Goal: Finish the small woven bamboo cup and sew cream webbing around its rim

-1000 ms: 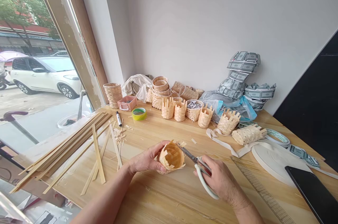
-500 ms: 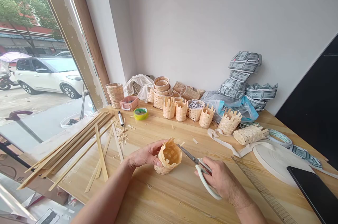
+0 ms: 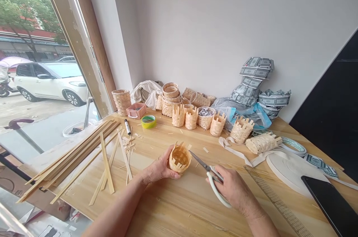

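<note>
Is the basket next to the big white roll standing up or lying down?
Lying down: the basket is on its side, with its spiky strip ends pointing sideways to the right instead of up.

left hand: bare, thumb rounded | right hand: bare, broad-backed | left forearm, right forearm: uncovered as far as I see

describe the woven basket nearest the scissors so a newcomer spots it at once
Find the wooden table below the pale wall. Over its near side, left of the scissors, is a jagged-rimmed woven basket. Unlike the baskets behind it, this one is held in the left grip.
</note>
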{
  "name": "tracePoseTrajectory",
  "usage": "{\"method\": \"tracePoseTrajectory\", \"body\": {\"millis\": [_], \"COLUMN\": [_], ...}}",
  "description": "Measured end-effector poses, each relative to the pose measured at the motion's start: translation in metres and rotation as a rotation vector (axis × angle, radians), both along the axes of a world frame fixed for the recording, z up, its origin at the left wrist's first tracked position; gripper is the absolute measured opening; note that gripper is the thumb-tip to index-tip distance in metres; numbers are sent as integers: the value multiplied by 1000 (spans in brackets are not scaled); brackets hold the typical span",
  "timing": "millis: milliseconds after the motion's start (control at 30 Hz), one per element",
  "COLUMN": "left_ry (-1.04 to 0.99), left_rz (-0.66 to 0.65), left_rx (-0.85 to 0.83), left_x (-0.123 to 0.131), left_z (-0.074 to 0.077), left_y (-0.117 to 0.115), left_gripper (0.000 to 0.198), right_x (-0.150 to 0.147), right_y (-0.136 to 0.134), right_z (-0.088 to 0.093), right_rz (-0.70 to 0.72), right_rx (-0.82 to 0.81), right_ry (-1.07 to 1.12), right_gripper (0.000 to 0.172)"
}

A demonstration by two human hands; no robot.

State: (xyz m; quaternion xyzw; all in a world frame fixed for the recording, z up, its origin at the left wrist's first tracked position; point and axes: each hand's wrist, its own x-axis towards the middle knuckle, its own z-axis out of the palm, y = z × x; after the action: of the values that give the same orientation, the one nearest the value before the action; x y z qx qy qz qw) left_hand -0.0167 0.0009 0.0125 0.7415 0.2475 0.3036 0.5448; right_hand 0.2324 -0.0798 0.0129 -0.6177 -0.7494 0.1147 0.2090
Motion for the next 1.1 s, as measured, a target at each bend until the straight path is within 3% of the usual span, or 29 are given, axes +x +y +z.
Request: {"method": "tracePoseTrajectory", "body": {"millis": [333,800,1100], "left_ry": [-13,-76,-69], "left_rz": [-62,-123,-105], "left_rx": [-32,-131,-88], "left_x": [4,2,-2], "left_z": [4,-1,7], "left_y": [-3,0,0], "left_gripper": [81,85,88], "right_x": [-4,-5,-1], "right_y": [1,2,3], "right_z": [0,0,-4], "right_rz": [-41,-101,-29], "right_rx": [17,-38,-11], "right_ry": [-88,-144,-122], "right_gripper": [20,21,24]}}
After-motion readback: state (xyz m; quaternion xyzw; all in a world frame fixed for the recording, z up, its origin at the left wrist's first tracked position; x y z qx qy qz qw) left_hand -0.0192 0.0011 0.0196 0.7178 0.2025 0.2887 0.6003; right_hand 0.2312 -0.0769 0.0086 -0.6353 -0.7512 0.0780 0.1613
